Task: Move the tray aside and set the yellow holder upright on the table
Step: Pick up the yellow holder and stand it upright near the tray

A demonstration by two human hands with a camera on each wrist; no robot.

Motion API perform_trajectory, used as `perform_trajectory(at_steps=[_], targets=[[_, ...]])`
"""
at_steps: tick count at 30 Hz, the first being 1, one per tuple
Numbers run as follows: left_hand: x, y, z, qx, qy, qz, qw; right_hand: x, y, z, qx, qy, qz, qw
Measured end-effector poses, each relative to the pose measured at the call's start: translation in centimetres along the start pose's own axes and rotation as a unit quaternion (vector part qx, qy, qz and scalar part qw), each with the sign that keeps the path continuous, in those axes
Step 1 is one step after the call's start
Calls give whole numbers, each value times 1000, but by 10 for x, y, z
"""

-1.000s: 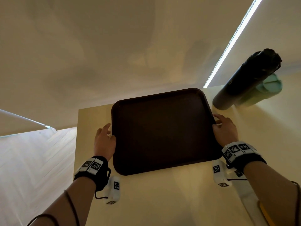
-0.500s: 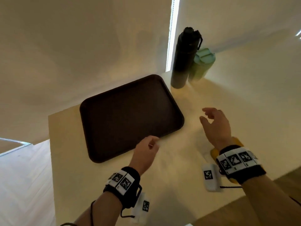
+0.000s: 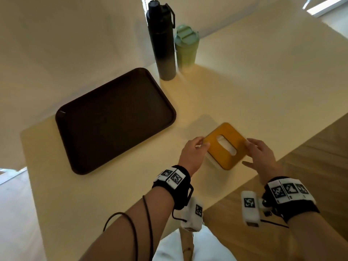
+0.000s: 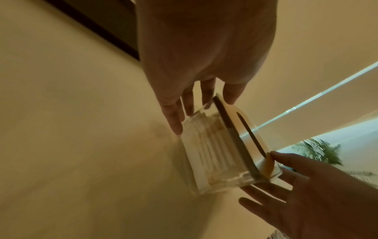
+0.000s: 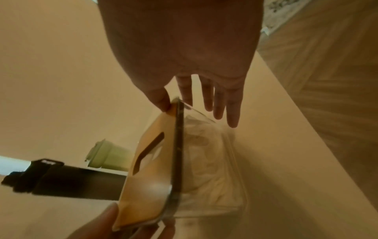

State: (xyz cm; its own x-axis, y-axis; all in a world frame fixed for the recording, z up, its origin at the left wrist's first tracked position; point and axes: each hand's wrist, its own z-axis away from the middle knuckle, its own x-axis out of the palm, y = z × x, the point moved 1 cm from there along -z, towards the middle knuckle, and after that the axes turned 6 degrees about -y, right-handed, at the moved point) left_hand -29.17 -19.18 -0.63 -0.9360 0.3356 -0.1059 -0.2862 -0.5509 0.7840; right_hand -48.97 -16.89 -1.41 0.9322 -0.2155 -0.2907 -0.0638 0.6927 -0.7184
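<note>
Both hands have left the tray since a moment ago and come together around the yellow holder, which was half hidden under the right wrist before. Largest in sight is the pale table (image 3: pixel 116 185), running from the wall out to its near edge by the wooden floor. On its left part lies the dark brown tray (image 3: pixel 114 119), flat and with nothing on it, well clear of the hands. Behind the tray's far right corner stands a tall black bottle (image 3: pixel 162 40), upright, and just beside it on the right a shorter green cup (image 3: pixel 185 49) with a lid. Near the table's front edge is the yellow holder (image 3: pixel 225 146), a clear ribbed box with white tissue inside and a yellow lid with an oval slot; it sits tilted, its lid facing up and toward the wall. The left hand (image 3: pixel 192 153) holds the holder's left end, thumb on the yellow lid and fingers (image 4: pixel 174 116) stretched down the clear side. The right hand (image 3: pixel 261 157) holds the opposite end the same way, thumb pressed on the lid's rim and the fingers (image 5: pixel 233 110) spread along the clear wall. From the wrist views I cannot tell whether the holder's base touches the table.
</note>
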Motion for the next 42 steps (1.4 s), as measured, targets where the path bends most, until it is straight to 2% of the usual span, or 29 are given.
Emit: perform_trajectory(at_steps=[4,9,13,18,23,27,34,38,42], targets=[[12,-2,2,-15,44,78,996,8,-2,5,14,-17,-87,996],[5,-11,19,-18,92,141,985,27,-5,22,17,-27,-88,996],[-28,-21,43,-13,148,191,970,61,-21,42,-9,-93,-77,993],[-103,-35,80,-12,234,233,944,142,-54,67,-43,-183,-14,982],[-197,-58,117,-7,313,272,910,252,-85,98,-85,-272,47,957],[-277,-77,137,10,357,290,888,342,-104,116,-104,-314,94,939],[-431,-105,137,15,380,326,866,504,-145,135,-105,-338,128,926],[-491,-111,127,10,375,327,867,560,-163,142,-104,-347,146,921],[-529,-118,112,0,365,331,870,597,-175,138,-102,-342,174,918]])
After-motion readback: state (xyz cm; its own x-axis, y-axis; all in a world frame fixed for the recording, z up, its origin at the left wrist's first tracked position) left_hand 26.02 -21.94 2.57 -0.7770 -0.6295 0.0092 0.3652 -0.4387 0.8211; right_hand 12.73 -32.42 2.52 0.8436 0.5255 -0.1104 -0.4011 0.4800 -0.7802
